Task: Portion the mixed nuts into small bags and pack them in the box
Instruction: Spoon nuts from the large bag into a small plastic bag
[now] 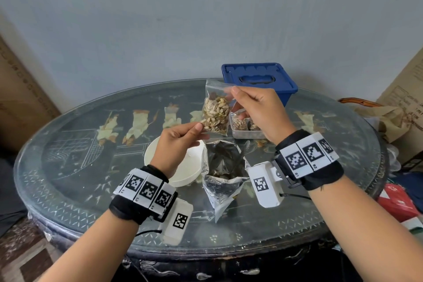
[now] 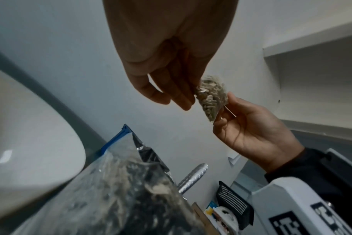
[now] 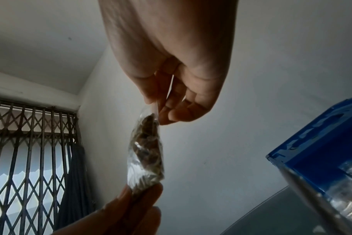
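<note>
Now both hands hold one small clear bag [image 1: 216, 111] in the air above the worktop [image 1: 75, 167]. The right hand [image 1: 256, 112] pinches the upper right corner of the bag between thumb and fingers, at the strip of the mouth. The left hand [image 1: 177, 144] pinches the lower left corner between thumb and fingertips. So the long axis of the bag runs nearly upright, a little tilted, with the mouth pointing up and away from the person and the bottom pointing down toward the left hand. The mixed nuts [image 1: 215, 114] fill the lower part of the bag; the top part is flat and without nuts. Whether the mouth is sealed I cannot tell.

In the left wrist view the bag [image 2: 211, 97] hangs between the left fingertips [image 2: 183, 101] and the right hand [image 2: 251, 132]. In the right wrist view the bag [image 3: 146, 152] stretches from the right fingers [image 3: 167, 114] down to the left hand [image 3: 135, 205].

Below the hands, between both wrists, a silver foil pouch [image 1: 223, 174] stands open on the worktop. Under the left hand lies a white bowl [image 1: 183, 167]. Just behind the right hand stands a clear container [image 1: 242, 126] with seeds, and further behind it a blue box [image 1: 258, 80] with its lid closed.
</note>
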